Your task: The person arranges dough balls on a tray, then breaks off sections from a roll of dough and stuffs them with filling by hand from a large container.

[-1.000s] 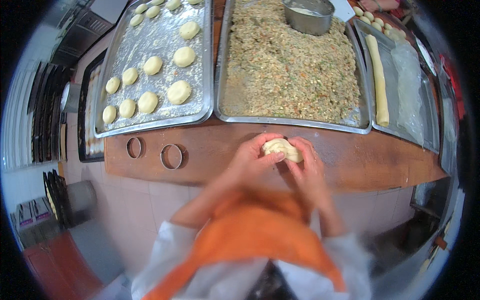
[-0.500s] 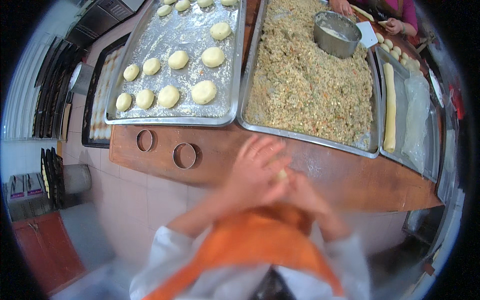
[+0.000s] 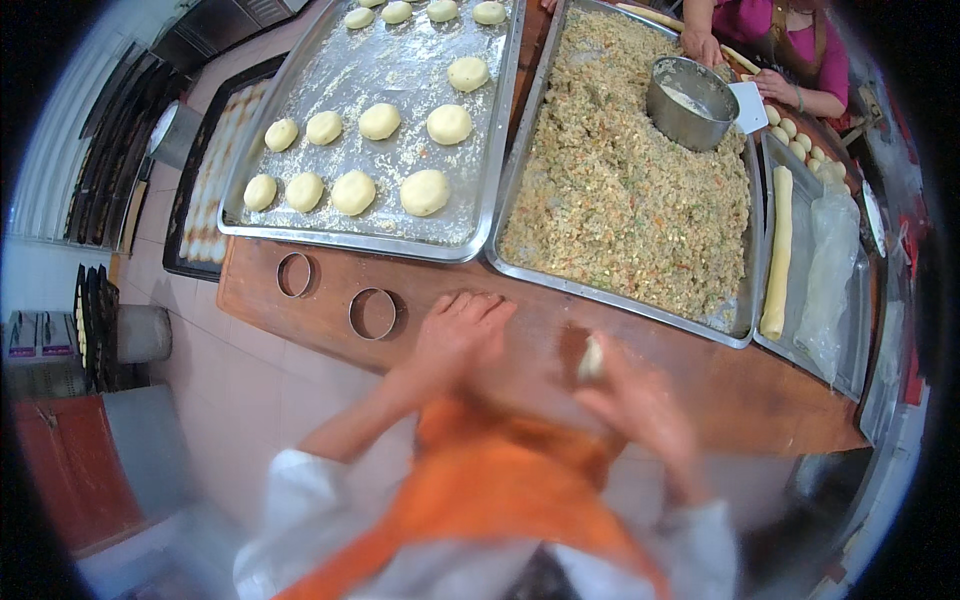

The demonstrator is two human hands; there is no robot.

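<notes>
Your right hand, blurred, is above the near part of the brown wooden table, with its thumb and fingers closed on a small pale dough piece. The dough sits at the fingertips, on the hand's left side; the fingers cover much of it, so you cannot tell its full shape. Your left hand is to the left of it, well apart, back upward and holding nothing, its fingers stretched toward the far side and close together. You cannot tell whether its palm touches the wood.

Left of that hand, two thin round metal rings stand out on the table: the larger ring near your left hand, the smaller ring farther left.

Beyond them, a flour-dusted silver metal tray carries rows of pale round dough pieces. To its right, a second silver tray is spread with crumbly tan filling flecked green and orange, and a round metal pan rests on the filling's far right part. At the right, a third metal tray holds a long pale dough roll beside clear plastic sheeting. At the far right, a co-worker's hand extends from a pink sleeve.
</notes>
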